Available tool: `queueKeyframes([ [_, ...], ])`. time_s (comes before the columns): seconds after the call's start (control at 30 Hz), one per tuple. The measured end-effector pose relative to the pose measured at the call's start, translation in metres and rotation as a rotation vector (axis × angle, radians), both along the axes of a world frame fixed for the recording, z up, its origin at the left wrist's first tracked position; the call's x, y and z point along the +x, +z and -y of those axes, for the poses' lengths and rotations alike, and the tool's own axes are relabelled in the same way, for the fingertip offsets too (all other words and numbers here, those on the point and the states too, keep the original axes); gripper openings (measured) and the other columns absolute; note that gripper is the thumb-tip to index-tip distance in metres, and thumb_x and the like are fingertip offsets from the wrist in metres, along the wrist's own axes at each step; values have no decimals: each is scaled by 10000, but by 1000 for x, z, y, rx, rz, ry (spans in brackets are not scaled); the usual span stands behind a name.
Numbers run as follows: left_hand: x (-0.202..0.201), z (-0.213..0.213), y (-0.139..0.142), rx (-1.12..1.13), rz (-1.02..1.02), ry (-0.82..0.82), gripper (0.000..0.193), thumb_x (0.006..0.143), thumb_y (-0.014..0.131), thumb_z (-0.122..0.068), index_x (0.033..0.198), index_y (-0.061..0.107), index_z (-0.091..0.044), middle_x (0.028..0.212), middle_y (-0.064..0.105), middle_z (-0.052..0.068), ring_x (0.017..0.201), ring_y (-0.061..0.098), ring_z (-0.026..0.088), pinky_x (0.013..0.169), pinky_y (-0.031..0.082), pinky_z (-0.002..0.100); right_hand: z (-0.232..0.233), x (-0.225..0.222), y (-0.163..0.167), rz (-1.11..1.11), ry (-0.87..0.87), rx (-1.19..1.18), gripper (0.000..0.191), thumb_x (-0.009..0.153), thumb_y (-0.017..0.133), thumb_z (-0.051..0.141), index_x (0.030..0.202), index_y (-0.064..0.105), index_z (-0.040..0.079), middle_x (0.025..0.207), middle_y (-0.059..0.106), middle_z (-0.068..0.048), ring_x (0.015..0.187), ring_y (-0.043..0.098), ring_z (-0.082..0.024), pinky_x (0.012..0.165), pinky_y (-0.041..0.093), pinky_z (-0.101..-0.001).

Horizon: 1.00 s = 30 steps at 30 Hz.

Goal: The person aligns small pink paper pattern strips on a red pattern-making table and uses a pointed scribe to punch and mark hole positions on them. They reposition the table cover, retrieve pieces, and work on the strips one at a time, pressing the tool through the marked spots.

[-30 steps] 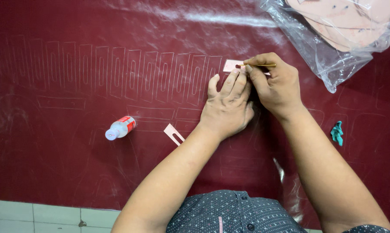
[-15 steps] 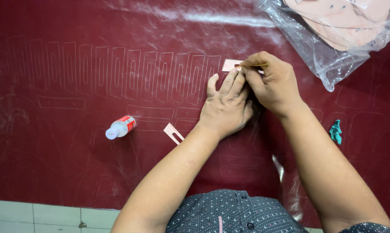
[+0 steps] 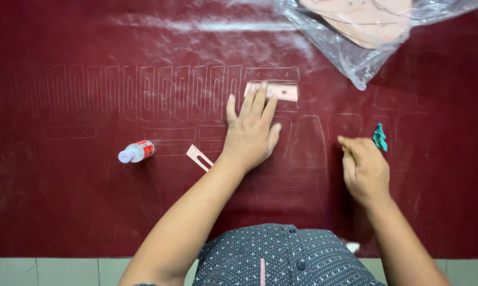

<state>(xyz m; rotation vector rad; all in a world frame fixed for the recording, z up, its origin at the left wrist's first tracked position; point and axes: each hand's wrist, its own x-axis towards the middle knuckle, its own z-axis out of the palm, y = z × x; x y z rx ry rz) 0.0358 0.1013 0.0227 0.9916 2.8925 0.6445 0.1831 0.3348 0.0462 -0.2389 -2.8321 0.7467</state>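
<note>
A dark red sheet covers the bench [image 3: 64,212], its surface scored with rows of pale outlined shapes; a strip of grey-green tiled floor [image 3: 53,271] runs along the bottom edge. Near the upper middle, the left hand [image 3: 251,135] lies flat with fingers spread, the fingertips pressing on a small pink strip [image 3: 282,92]. The right hand [image 3: 364,168], lower right, is loosely curled, and whether it pinches anything cannot be told. A green clip [image 3: 379,137] lies just beside it. A small bottle [image 3: 136,152] and a slotted pink piece [image 3: 199,157] rest left of centre; a clear plastic bag [image 3: 355,53] fills the upper right.
</note>
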Motion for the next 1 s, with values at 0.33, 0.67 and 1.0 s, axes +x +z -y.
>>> queueKeyframes([
  [0.33,94,46,-9,-9,-2,-113,663,931,623,-414,1504,488,-108,1628,373,129,1527,319,288,1230,126,626,1,57,-44,-140,-108,235,327,924,721,131,1247,732,84,1094,607,-122,978,599,-324,859,500,-473],
  [0.67,89,42,-16,-53,32,-56,665,896,616,-430,1484,501,-141,1614,384,94,1519,294,260,1226,108,583,10,48,-34,-145,-129,218,357,924,696,168,1274,723,102,1112,596,-100,1009,589,-302,896,476,-462],
  [1.0,87,43,-10,-53,32,-22,665,889,624,-419,1488,502,-158,1626,375,67,1527,287,237,1248,105,562,7,42,-34,-175,-84,239,361,954,700,173,1310,692,112,1150,581,-104,1076,579,-308,931,467,-466],
])
